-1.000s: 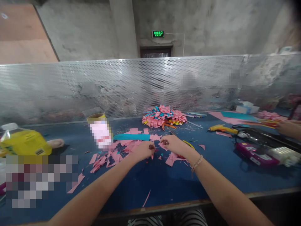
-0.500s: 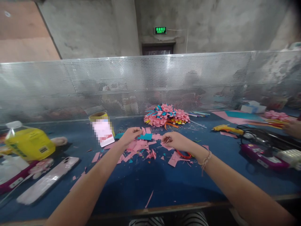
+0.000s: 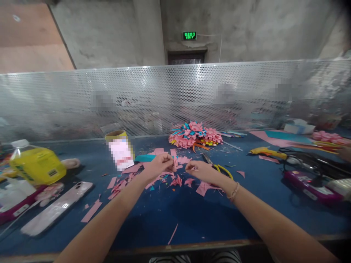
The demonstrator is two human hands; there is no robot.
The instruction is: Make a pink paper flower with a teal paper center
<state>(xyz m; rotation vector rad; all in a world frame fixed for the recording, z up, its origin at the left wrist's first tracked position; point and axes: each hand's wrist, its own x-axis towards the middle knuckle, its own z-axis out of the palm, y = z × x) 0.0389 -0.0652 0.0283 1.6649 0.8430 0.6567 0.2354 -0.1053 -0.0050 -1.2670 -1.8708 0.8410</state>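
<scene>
Over the paper scraps, my left hand (image 3: 163,163) is closed in a pinch, and whatever its fingertips hold is too small to make out. Facing it across a small gap is my right hand (image 3: 202,171), also pinched, its fingertips hiding what they hold. Pink paper scraps (image 3: 178,180) lie under and around both hands. A blue paper strip (image 3: 145,158) rests just behind my left hand. Scissors with yellow handles (image 3: 225,171) lie beside my right hand, which partly covers them. Behind the hands sits a heap of pink and blue paper flowers (image 3: 194,135).
At left are a yellow jug (image 3: 38,166), a phone (image 3: 57,208) and a propped, blurred screen (image 3: 120,153) against a yellow-rimmed tube. On the right lie a yellow glue gun (image 3: 267,151), a purple power strip (image 3: 309,186) and another person's hand (image 3: 345,151). A perforated metal screen (image 3: 153,98) stands behind.
My left hand has moved right and slightly down, closer to my right hand. Yellow-handled scissors now show by my right wrist, where a red loop showed before. The view has shifted slightly.
</scene>
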